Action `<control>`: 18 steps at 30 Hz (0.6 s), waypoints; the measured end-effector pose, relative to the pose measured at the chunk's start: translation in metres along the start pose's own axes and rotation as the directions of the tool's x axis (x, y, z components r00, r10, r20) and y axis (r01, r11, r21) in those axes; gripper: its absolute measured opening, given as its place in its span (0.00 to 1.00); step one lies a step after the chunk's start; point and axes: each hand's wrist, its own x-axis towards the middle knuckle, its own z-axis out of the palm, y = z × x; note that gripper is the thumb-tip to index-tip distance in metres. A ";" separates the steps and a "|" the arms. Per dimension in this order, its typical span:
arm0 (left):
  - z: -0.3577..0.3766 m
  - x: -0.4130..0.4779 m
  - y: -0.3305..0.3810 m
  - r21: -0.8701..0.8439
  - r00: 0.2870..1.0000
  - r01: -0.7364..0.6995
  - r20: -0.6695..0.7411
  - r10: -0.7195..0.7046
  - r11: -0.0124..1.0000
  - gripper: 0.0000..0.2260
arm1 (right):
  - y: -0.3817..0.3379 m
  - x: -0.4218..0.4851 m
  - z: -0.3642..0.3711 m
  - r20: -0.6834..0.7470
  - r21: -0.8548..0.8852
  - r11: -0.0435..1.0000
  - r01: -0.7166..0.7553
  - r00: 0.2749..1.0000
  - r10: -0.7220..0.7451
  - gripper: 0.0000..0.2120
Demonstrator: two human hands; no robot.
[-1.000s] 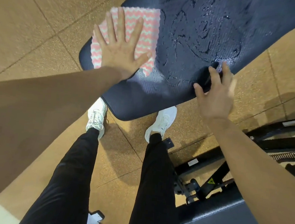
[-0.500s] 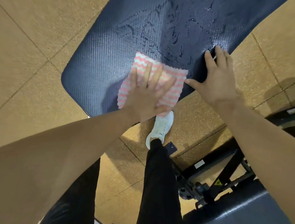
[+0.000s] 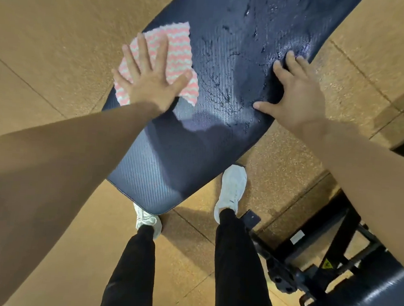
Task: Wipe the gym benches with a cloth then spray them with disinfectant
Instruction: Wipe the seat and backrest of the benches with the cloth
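Note:
A dark blue padded gym bench (image 3: 171, 165) runs from the lower middle up to the top right, its far part wet with streaks and droplets. A pink and white zigzag cloth (image 3: 178, 47) lies flat on the bench's left edge. My left hand (image 3: 149, 76) presses down on the cloth with straight, spread fingers. My right hand (image 3: 295, 92) rests on the bench's right edge, thumb on the top surface and fingers curled over the side. No spray bottle is in view.
The floor (image 3: 60, 33) is tan speckled tile. My legs in black trousers and white shoes (image 3: 229, 191) stand at the bench's near end. A black metal frame (image 3: 308, 257) and another dark pad (image 3: 365, 305) sit at the lower right.
My left hand has slid the cloth from the bench's near right side across to its left edge. My right hand stays on the right edge.

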 end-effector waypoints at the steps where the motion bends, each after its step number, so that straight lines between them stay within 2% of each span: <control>1: 0.000 0.003 0.008 -0.015 0.999 0.039 -0.004 -0.039 0.999 0.42 | 0.002 0.001 -0.002 0.008 -0.006 1.000 0.013 1.000 -0.013 0.48; 4: 0.004 0.005 0.027 0.004 0.997 0.074 -0.032 -0.074 0.997 0.43 | 0.010 0.000 -0.007 0.023 -0.025 0.997 0.072 0.997 -0.071 0.46; 12: 0.053 -0.065 0.073 0.187 0.983 -0.184 0.011 0.185 0.965 0.44 | 0.026 0.001 -0.009 0.061 -0.030 0.983 0.183 0.982 -0.181 0.43; 15: 0.067 -0.095 0.079 0.203 0.961 -0.272 0.099 0.256 0.941 0.43 | 0.032 0.004 -0.014 0.075 -0.027 0.972 0.232 0.970 -0.229 0.41; 18: 0.072 -0.110 0.076 0.242 0.938 -0.343 0.130 0.320 0.908 0.44 | 0.036 0.006 -0.017 0.091 -0.020 0.967 0.253 0.964 -0.251 0.40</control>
